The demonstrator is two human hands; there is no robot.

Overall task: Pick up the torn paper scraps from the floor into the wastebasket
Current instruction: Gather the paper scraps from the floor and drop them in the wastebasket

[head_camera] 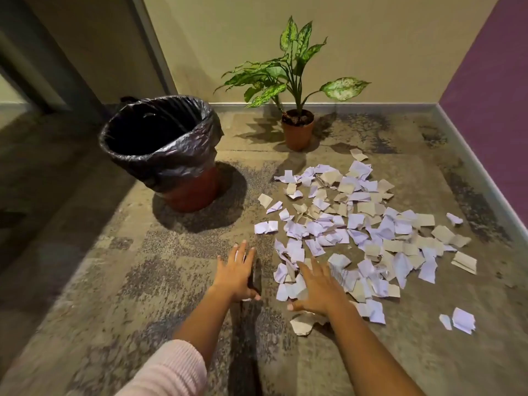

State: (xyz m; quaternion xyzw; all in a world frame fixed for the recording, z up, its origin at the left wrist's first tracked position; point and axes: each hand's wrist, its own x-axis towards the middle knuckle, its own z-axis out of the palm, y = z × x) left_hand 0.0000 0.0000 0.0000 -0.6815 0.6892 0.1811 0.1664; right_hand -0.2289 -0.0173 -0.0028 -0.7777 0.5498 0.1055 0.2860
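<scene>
Head view shows both your hands spread flat and holding nothing. Your right hand [315,290] rests at the near edge of the white and tan torn paper scraps [363,224] on the floor. Your left hand [238,274] is just beside it on bare carpet. The red round wastebasket with a black bag [163,144] stands well beyond your left hand. Light scraps could slip from a loose grip on the way there.

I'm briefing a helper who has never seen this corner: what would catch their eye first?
First, the wide scatter of torn paper scraps across the floor's right half. Next, the wastebasket with its black liner, standing left of the scraps, and the potted plant by the back wall. Both hands, left hand and right hand, reach open toward the pile's near edge.
</scene>
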